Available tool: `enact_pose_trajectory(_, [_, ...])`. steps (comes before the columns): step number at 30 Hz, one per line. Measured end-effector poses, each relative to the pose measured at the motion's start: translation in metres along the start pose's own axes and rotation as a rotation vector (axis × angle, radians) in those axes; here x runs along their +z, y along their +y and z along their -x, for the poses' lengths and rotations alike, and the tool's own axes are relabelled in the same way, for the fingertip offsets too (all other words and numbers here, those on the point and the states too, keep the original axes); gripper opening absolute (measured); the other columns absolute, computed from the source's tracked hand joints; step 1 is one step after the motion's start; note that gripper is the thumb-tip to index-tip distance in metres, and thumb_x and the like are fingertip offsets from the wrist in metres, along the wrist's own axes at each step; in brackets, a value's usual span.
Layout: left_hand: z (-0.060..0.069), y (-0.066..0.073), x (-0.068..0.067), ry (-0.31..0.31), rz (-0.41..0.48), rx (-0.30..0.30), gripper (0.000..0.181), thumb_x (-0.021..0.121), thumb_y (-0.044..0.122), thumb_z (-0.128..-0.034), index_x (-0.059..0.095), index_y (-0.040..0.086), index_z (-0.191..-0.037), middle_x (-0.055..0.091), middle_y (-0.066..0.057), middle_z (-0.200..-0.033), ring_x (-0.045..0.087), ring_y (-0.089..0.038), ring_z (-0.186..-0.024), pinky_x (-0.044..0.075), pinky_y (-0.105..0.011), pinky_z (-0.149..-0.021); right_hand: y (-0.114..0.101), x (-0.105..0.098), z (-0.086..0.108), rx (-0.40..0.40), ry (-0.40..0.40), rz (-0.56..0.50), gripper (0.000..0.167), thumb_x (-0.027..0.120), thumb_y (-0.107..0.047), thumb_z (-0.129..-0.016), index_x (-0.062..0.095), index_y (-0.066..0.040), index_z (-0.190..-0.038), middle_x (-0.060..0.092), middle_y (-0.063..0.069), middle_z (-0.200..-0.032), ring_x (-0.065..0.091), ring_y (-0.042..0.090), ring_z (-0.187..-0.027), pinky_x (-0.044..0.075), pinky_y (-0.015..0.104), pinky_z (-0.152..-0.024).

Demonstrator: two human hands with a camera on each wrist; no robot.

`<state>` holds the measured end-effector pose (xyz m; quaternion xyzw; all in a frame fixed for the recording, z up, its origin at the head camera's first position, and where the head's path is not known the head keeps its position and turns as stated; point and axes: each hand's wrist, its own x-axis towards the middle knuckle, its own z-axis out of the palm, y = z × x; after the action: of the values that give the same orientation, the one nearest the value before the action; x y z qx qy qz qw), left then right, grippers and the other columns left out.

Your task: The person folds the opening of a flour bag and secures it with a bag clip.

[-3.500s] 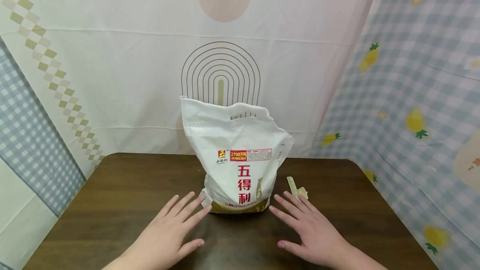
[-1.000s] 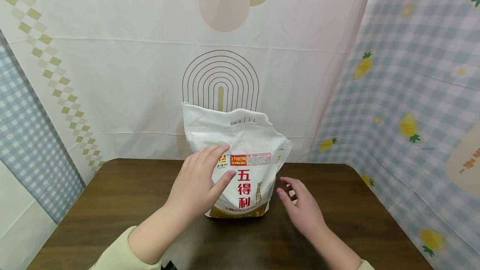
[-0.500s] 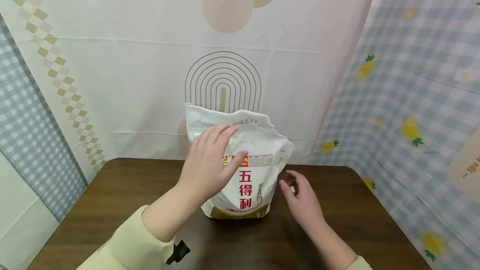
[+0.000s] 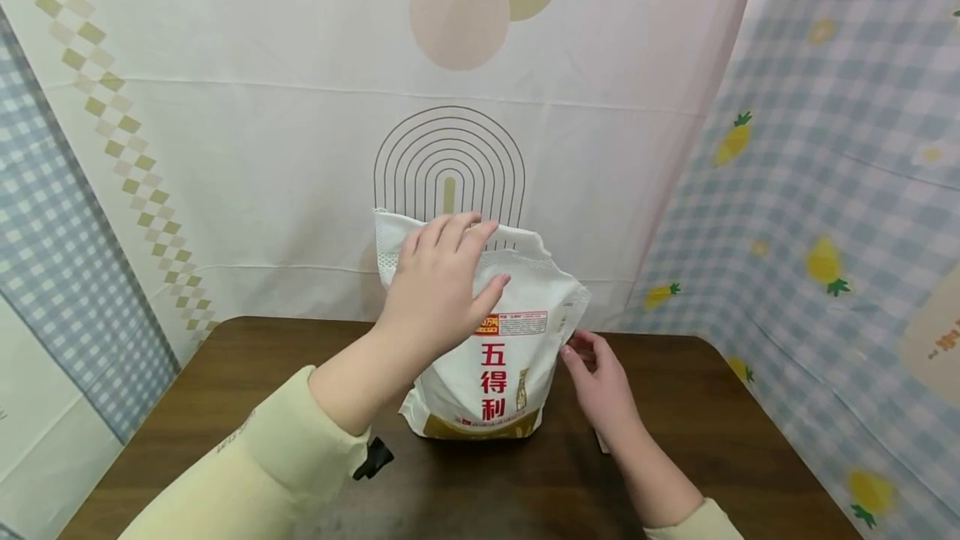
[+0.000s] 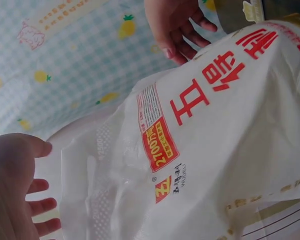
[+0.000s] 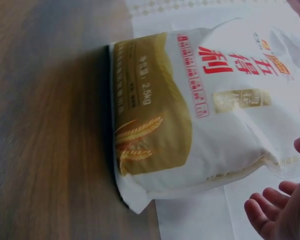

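Note:
A white flour bag [image 4: 517, 357] with red characters and a gold base stands upright on the table, its top loose and wavy. My left hand [image 4: 438, 286] is in front of the bag's upper left, fingers spread near its top edge. In the left wrist view, the left fingertips [image 5: 42, 205] are beside that edge, gripping nothing. My right hand [image 4: 603, 382] is by the bag's right side with fingers loosely bent; the right wrist view shows a gap between these fingers [image 6: 272, 205] and the bag. A small pale yellow flat piece [image 5: 251, 11] lies beyond the right hand, hidden in the head view.
The brown wooden table [image 4: 247, 407] has rounded far corners. A pale patterned cloth [image 4: 285, 148] hangs behind it, with a blue checked cloth [image 4: 825, 190] on the right. A black piece [image 4: 373, 458] sits at the left sleeve's cuff.
From near the bag's base, my left hand has risen to its top edge. My right hand has moved up beside the bag's right side. The bag stays in place.

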<state>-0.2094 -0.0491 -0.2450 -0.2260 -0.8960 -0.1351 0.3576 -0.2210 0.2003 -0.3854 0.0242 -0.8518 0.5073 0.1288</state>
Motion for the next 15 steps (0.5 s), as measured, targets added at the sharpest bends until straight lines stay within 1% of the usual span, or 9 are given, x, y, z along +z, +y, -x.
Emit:
enact_pose_trajectory(4, [-0.011, -0.001, 0.001, -0.029, -0.069, 0.008, 0.057, 0.062, 0.045, -0.093, 0.052, 0.015, -0.14, 0.053, -0.005, -0.138, 0.046, -0.029, -0.127, 0.033, -0.049, -0.106, -0.003, 0.001, -0.002, 0.027, 0.007, -0.043, 0.044, 0.056, -0.026, -0.102, 0.049, 0.0, -0.137, 0.056, 0.019, -0.132, 0.053, 0.031, -0.121, 0.043, 0.048, -0.1])
enact_pose_trajectory(7, [-0.02, -0.001, -0.001, -0.057, -0.093, 0.004, 0.056, 0.062, 0.045, -0.0934, 0.053, 0.014, -0.14, 0.058, -0.005, -0.134, 0.052, -0.029, -0.123, 0.036, -0.049, -0.103, -0.006, 0.002, -0.005, 0.046, 0.017, -0.074, 0.044, 0.056, -0.026, -0.102, 0.05, 0.0, -0.137, 0.055, 0.019, -0.133, 0.053, 0.03, -0.121, 0.042, 0.047, -0.099])
enact_pose_trajectory(12, [-0.032, -0.001, -0.006, -0.165, -0.097, -0.039, 0.054, 0.058, 0.047, -0.096, 0.053, 0.016, -0.14, 0.063, -0.004, -0.131, 0.058, -0.027, -0.117, 0.038, -0.049, -0.101, -0.009, 0.002, -0.009, 0.073, 0.035, -0.116, 0.043, 0.054, -0.026, -0.103, 0.051, 0.0, -0.136, 0.056, 0.019, -0.133, 0.053, 0.028, -0.118, 0.044, 0.039, -0.092])
enact_pose_trajectory(15, [-0.038, 0.0, -0.007, -0.22, -0.08, -0.066, 0.051, 0.058, 0.047, -0.0962, 0.055, 0.018, -0.138, 0.064, -0.002, -0.13, 0.06, -0.026, -0.117, 0.039, -0.048, -0.099, -0.01, 0.003, -0.013, 0.102, 0.032, -0.186, 0.04, 0.053, -0.026, -0.104, 0.053, 0.0, -0.134, 0.057, 0.018, -0.131, 0.052, 0.027, -0.117, 0.044, 0.034, -0.087])
